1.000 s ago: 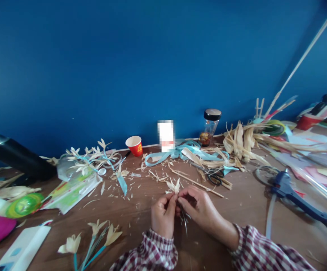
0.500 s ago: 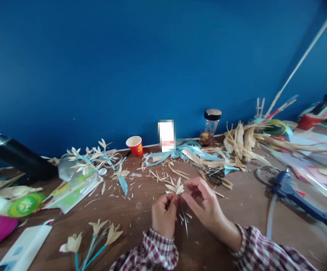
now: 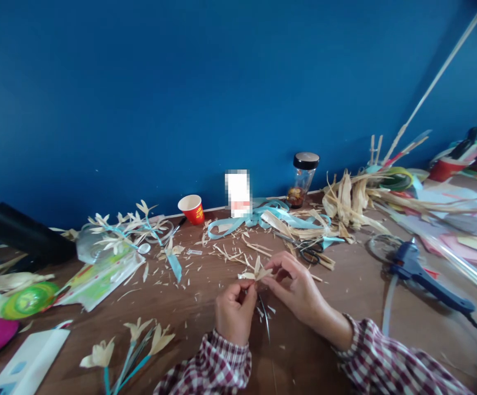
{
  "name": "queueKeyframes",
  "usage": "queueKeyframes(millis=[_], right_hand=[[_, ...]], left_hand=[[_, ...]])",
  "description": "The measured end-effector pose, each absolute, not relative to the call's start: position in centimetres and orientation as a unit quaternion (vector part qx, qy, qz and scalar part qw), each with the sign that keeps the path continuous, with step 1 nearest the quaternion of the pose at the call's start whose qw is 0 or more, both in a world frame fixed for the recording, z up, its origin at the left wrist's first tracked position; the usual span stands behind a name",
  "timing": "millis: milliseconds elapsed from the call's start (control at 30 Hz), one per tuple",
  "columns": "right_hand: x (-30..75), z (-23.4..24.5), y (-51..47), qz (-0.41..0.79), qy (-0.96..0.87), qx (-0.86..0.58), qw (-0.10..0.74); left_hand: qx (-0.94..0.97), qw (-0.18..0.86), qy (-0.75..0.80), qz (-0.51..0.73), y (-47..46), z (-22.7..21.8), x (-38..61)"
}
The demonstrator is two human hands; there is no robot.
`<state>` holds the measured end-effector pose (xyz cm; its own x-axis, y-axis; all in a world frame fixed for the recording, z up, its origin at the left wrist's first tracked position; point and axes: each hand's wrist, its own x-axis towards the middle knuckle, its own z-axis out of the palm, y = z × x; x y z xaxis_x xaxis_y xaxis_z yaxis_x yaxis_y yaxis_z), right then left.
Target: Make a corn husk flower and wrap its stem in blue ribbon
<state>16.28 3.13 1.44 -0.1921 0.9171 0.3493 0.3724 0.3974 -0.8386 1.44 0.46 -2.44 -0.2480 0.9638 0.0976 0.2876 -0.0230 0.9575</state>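
Note:
A pale corn-husk flower with pointed petals is held upright over the table. My left hand pinches its base between thumb and forefinger. A thin wire stem hangs down below the flower. On the right side of the bloom, my right hand has thumb and forefinger closed on a petal, the other fingers curled. Just beyond my hands lie black-handled scissors, partly under husk strips. Several finished husk flowers with blue stems lie at the near left.
At the right lies a blue glue gun with its cord. Along the wall stand a red paper cup, a lidded glass jar, blue ribbon and husk bundles. A dark bottle leans at the left.
My right hand's thumb and forefinger have come in to the flower and closed on a petal, spreading it rightward. My left hand keeps its pinch. The view has shifted slightly.

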Motion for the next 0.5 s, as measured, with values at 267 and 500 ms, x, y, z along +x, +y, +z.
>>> queueKeyframes(millis=[267,500], right_hand=[[16.49,1.59,3.24,0.326,-0.713,-0.418,0.459],[16.46,1.42,3.19,0.308,-0.721,-0.426,0.451]], left_hand=[[0.531,0.333,0.585,0.516,0.26,-1.42,1.31],[0.529,0.32,0.589,0.52,0.23,-1.93,1.4]])
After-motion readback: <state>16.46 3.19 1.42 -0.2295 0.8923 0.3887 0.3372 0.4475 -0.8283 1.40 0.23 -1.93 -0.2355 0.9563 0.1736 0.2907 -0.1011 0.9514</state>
